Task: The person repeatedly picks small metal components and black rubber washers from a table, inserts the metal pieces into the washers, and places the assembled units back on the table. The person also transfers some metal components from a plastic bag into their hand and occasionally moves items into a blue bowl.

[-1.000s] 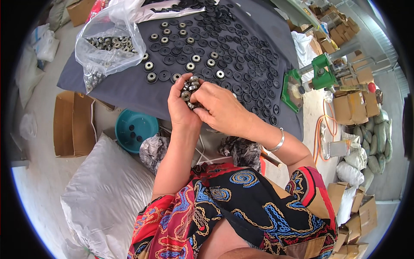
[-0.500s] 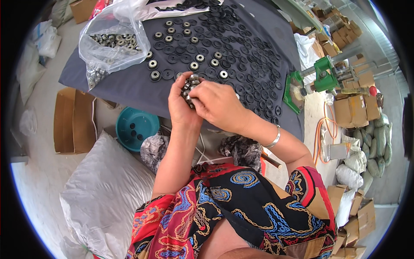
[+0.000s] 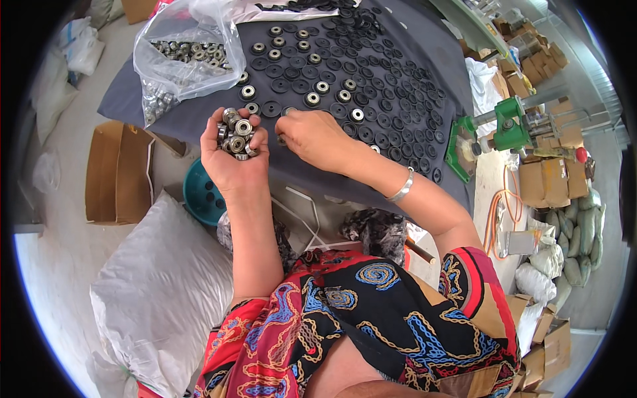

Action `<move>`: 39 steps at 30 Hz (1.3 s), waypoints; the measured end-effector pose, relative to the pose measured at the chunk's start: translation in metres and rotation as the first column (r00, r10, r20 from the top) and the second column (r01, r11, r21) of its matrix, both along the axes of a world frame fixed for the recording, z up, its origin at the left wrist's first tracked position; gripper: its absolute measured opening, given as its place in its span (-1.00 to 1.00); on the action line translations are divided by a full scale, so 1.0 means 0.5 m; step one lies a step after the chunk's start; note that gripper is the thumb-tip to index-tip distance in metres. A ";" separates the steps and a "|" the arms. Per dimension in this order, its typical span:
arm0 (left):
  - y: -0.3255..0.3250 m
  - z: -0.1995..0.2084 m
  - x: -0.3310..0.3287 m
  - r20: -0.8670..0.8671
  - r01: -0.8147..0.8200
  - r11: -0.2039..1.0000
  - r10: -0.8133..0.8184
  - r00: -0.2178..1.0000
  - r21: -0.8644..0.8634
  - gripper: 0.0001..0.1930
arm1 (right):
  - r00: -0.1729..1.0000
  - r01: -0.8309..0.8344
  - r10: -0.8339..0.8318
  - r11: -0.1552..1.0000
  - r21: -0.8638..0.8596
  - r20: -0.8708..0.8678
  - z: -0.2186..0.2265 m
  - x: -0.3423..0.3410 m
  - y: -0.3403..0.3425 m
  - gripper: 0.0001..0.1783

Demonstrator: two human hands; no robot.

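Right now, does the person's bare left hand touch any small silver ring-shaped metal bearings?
Touching: the head view shows the bare left hand cupped, with several silver ring-shaped metal bearings resting directly in it.

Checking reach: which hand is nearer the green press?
Right. The right hand is left of the green press, with black discs between; the left hand, cupping metal bearings, is farther left.
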State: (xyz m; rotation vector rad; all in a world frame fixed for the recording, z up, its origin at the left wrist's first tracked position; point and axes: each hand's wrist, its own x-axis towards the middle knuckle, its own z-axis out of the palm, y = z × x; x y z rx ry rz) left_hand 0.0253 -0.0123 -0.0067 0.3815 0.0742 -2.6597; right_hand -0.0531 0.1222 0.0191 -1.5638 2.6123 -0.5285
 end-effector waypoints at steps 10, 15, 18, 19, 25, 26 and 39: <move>0.001 0.005 0.001 0.000 -0.005 1.000 0.005 1.000 0.002 -0.79 | 0.970 -0.077 0.084 0.996 0.037 -0.226 -0.022 0.004 0.008 -0.84; 0.020 0.004 -0.004 0.014 0.102 0.995 -0.102 0.995 0.009 -0.77 | 0.981 0.068 -0.097 0.983 -0.168 -0.170 0.065 -0.047 0.068 -0.84; 0.035 0.009 -0.009 0.047 0.154 0.988 -0.153 0.987 -0.019 -0.76 | 0.972 0.222 -0.231 0.965 -0.140 -0.046 0.123 -0.054 0.153 -0.77; 0.041 0.009 -0.012 0.063 0.174 0.984 -0.172 0.983 -0.029 -0.75 | 0.968 0.244 -0.248 0.964 -0.105 -0.026 0.123 -0.047 0.181 -0.77; 0.102 0.003 -0.035 0.047 0.340 0.938 -0.337 0.940 -0.074 -0.75 | 0.955 0.288 -0.289 0.957 0.023 0.061 0.061 0.008 0.253 -0.78; 0.110 0.003 -0.037 0.042 0.366 0.928 -0.364 0.930 -0.062 -0.75 | 0.959 0.280 -0.280 0.960 0.010 0.047 0.046 0.008 0.258 -0.78; 0.121 0.011 -0.035 0.078 0.367 0.929 -0.362 0.929 -0.056 -0.75 | 0.974 0.214 -0.203 0.971 0.109 -0.099 0.019 0.006 0.228 -0.82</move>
